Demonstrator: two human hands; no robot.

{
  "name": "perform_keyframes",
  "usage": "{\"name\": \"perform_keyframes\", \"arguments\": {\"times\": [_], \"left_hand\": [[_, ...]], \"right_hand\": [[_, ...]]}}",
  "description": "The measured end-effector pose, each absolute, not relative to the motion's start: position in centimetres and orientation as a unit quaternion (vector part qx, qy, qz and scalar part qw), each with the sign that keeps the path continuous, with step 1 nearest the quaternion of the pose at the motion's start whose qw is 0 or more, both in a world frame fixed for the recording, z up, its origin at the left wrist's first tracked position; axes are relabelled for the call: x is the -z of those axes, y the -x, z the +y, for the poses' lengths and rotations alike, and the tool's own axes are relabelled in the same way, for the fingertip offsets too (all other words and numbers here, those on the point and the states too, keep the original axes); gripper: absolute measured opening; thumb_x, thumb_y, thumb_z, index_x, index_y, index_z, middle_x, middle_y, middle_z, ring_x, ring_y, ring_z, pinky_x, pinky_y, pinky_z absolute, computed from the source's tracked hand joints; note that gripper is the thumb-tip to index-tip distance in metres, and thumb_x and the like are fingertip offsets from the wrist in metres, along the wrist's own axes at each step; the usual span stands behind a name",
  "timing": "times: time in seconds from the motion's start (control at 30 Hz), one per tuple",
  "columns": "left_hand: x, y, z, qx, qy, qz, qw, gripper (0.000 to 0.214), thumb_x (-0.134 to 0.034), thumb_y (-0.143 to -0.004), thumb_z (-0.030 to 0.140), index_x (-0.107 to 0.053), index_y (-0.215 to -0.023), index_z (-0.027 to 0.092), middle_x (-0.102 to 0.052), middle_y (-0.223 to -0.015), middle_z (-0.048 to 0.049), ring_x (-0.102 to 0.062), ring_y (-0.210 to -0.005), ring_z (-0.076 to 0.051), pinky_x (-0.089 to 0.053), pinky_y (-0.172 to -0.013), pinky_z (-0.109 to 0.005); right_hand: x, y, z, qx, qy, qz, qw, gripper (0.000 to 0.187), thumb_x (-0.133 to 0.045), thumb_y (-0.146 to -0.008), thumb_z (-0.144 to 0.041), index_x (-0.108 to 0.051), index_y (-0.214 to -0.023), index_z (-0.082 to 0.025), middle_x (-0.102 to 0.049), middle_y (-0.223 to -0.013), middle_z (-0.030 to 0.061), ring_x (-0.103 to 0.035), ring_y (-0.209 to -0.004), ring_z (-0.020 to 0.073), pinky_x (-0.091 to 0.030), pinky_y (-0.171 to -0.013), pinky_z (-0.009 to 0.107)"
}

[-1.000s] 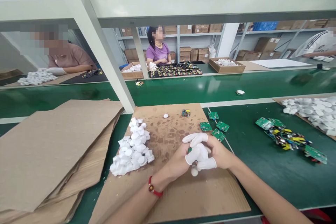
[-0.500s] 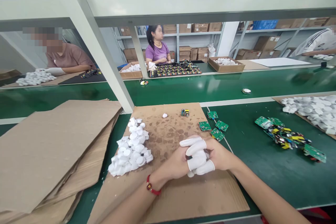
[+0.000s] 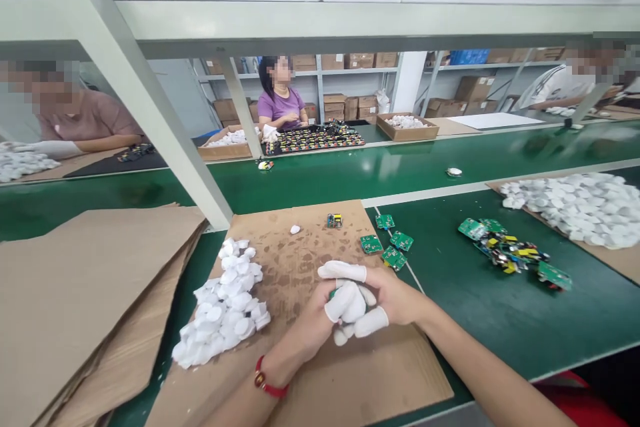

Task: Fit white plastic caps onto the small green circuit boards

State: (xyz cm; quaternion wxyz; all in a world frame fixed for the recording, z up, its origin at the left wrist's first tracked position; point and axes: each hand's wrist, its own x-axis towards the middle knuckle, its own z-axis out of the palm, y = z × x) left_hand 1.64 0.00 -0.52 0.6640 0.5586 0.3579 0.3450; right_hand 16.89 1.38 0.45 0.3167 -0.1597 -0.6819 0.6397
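- Nearest: the left hand (image 3: 305,323) and right hand (image 3: 395,297) pressed together above a brown cardboard sheet (image 3: 380,373), with fingers in white finger cots (image 3: 345,271) curled around one small item
- Between the hands: the edge of a green circuit board (image 3: 332,294) shows among the fingers, with a white rounded cap (image 3: 341,337) just below; the fingers hide most of both, so the exact pinch is hard to read, and the cap may or may not be seated on the board
- Handling, judged: the cap looks light and soft, easily dented, best held gently around its rim; the board looks light and stiff, best taken by its edges, clear of any mounted parts
- Left wrist: red cord bracelet (image 3: 265,377)
- Just left of the hands: a heap of white caps (image 3: 225,300) lies on the cardboard sheet, with loose cardboard sheets (image 3: 85,300) farther left
- Ahead of the hands: a single white cap (image 3: 295,229), a small populated board (image 3: 334,220), and four bare-looking green boards (image 3: 395,257) at the sheet's edge and on the green bench (image 3: 500,327)
- Right, well apart: a tangled pile of boards with yellow and black components (image 3: 505,253), then a broad spread of white caps (image 3: 575,210) on cardboard
- Across the bench: a person in a purple top (image 3: 280,107) behind a tray of boards (image 3: 315,140), beside cardboard boxes of white caps (image 3: 407,125)
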Motion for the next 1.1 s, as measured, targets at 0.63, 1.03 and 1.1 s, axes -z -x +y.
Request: {"name": "perform_keyframes", "arguments": {"times": [0.63, 1.03, 1.1], "left_hand": [[2.7, -0.9, 3.6, -0.435, -0.471, 0.411, 0.648, 0.055, -0.061, -0.048, 0.071, -0.052, -0.059, 0.019, -0.048, -0.044, 0.0032, -0.044, -0.041, -0.011, -0.037, -0.037, -0.021], [2.0, -1.8, 1.9, -0.413, -0.443, 0.373, 0.702, 0.056, -0.048, -0.064, 0.071, -0.054, -0.073, 0.017, -0.055, -0.056, 0.0015, -0.053, -0.051, -0.01, -0.04, -0.043, -0.017], [2.5, -1.8, 2.3, -0.403, -0.457, 0.355, 0.709, 0.053, -0.052, -0.064, 0.068, -0.054, -0.074, 0.017, -0.055, -0.055, 0.0019, -0.054, -0.051, -0.009, -0.041, -0.044, -0.017]], "right_hand": [[0.8, -15.9, 2.2, -0.314, 0.346, -0.738, 0.486, 0.049, -0.067, -0.073, -0.032, -0.055, -0.119, -0.022, -0.057, -0.12, 0.0078, -0.052, -0.111, 0.0224, -0.037, -0.098, 0.034], [1.8, -16.7, 2.5, -0.234, 0.393, -0.783, 0.421, 0.045, -0.061, -0.071, -0.02, -0.055, -0.116, -0.018, -0.06, -0.11, 0.0118, -0.053, -0.104, 0.0252, -0.04, -0.091, 0.041], [1.7, -16.6, 2.4, -0.227, 0.396, -0.783, 0.422, 0.043, -0.062, -0.07, -0.019, -0.056, -0.113, -0.019, -0.06, -0.109, 0.0099, -0.053, -0.102, 0.024, -0.041, -0.091, 0.039]]}}
